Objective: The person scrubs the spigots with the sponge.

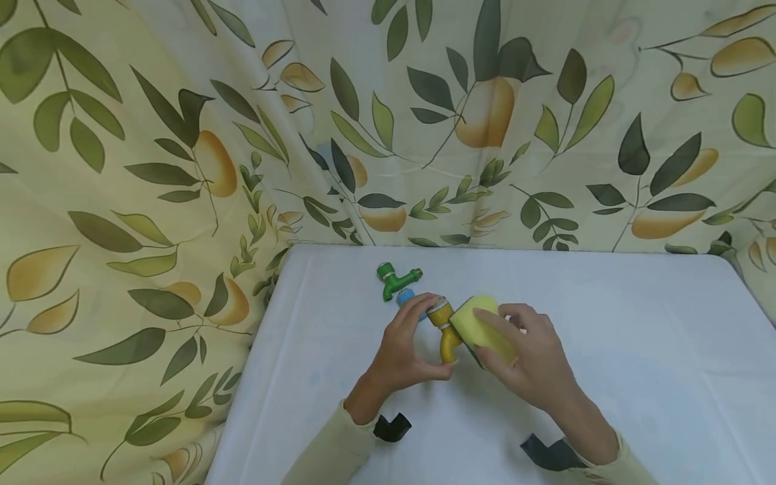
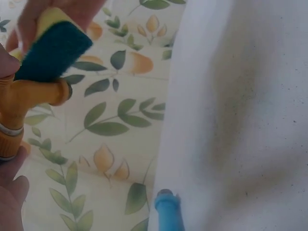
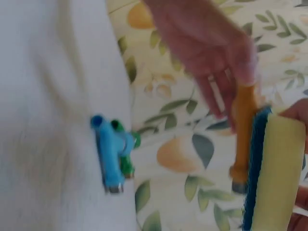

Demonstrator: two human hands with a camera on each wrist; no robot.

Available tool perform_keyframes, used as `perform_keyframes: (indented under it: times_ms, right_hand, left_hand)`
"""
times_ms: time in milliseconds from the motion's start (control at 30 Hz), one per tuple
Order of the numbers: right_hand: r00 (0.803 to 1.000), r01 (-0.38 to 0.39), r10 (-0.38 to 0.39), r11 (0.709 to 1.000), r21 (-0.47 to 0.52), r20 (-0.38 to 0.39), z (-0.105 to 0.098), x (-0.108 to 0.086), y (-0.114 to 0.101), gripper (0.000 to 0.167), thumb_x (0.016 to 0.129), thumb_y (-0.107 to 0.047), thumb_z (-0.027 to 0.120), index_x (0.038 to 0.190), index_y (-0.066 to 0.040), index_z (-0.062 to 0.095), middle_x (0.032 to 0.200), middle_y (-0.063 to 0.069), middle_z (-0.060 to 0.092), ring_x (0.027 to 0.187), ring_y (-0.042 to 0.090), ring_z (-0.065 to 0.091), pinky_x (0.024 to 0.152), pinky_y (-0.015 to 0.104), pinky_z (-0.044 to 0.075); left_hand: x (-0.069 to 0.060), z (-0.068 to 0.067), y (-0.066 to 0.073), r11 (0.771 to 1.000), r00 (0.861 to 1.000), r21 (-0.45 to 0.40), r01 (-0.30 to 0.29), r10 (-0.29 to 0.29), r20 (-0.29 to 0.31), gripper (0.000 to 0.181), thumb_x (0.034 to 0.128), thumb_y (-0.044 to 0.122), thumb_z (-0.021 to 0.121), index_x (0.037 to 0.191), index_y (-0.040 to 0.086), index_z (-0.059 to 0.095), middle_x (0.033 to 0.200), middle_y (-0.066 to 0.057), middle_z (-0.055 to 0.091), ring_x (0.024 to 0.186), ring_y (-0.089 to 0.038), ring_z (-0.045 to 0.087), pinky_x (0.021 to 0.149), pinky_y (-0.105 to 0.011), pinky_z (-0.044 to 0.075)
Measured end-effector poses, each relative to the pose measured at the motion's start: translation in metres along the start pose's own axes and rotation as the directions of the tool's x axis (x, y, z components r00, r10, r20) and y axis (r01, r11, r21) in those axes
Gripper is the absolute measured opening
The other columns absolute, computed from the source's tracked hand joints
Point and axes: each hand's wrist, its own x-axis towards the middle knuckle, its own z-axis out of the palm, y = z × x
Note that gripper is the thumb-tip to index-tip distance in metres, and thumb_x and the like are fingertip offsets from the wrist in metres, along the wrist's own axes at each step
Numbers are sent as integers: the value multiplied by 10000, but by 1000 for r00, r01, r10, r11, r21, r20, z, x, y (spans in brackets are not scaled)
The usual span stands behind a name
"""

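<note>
Spanning the yellow tap [image 1: 447, 333] from end to end, the left hand [image 1: 400, 357] keeps a fairly wide grip, its fingers at the capped top and its thumb at the mouth of the spout. The right hand [image 1: 536, 353] pinches a sponge [image 1: 494, 342] by its edges, the grip only as wide as the sponge between thumb and fingers. The sponge's dark scouring side [image 3: 257, 163] faces the tap and lies against it. Both are held over the white surface [image 1: 636, 350]. Just beyond the left hand's fingers lies a blue tap [image 3: 110, 154], partly hidden in the head view, with a green tap [image 1: 397, 278] close behind it. A leaf-patterned cloth [image 1: 545, 162] hangs past the far edge.
</note>
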Motion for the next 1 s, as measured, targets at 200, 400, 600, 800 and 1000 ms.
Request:
perform_keyframes:
  times_ms: [200, 400, 600, 800, 1000]
  right_hand:
    - [997, -78, 79, 997, 19, -20, 1, -2, -1, 513, 771, -229, 796, 1271, -158, 704, 1086, 130, 628, 835, 219, 550, 657, 383, 421]
    - [999, 33, -34, 995, 89, 14, 6, -2, -7, 443, 925, -419, 683, 1292, -170, 697, 1119, 116, 622, 882, 211, 555, 729, 391, 432]
    - [996, 72, -78, 988, 138, 43, 3, 1, -4, 431, 892, -382, 730, 1282, -198, 701, 1154, 83, 624, 935, 176, 530, 732, 381, 461]
    - [996, 52, -61, 990, 134, 64, -3, 7, 1, 450, 861, -318, 758, 1293, -207, 697, 1172, 69, 617, 956, 154, 501, 747, 349, 437]
    - [984, 150, -167, 964, 221, 58, -5, 6, -3, 390, 951, -451, 671, 1258, -217, 718, 1183, 47, 619, 976, 159, 520, 796, 365, 420]
  left_hand:
    - [1, 2, 0, 999, 1000, -48, 12, -12, 9, 1007, 600, 224, 940, 1451, 14, 445, 1429, -141, 517, 1285, -233, 565, 1083, -326, 501]
    - [3, 6, 1, 999, 997, -47, 16, -13, 70, 1013, 636, 232, 924, 1487, 20, 419, 1442, -132, 482, 1320, -224, 537, 1108, -297, 476]
    - [5, 5, 4, 993, 993, -110, 34, -21, 119, 1018, 651, 197, 922, 1517, 39, 411, 1432, -134, 476, 1311, -212, 551, 1099, -280, 481]
    - [6, 2, 5, 886, 968, -407, 221, -150, 199, 971, 713, 25, 897, 1539, 39, 386, 1459, -168, 461, 1380, -227, 523, 1086, -310, 484]
    - [5, 0, 2, 805, 962, -531, 263, -176, 209, 916, 700, -56, 889, 1483, 25, 421, 1455, -180, 461, 1393, -250, 512, 1100, -342, 477]
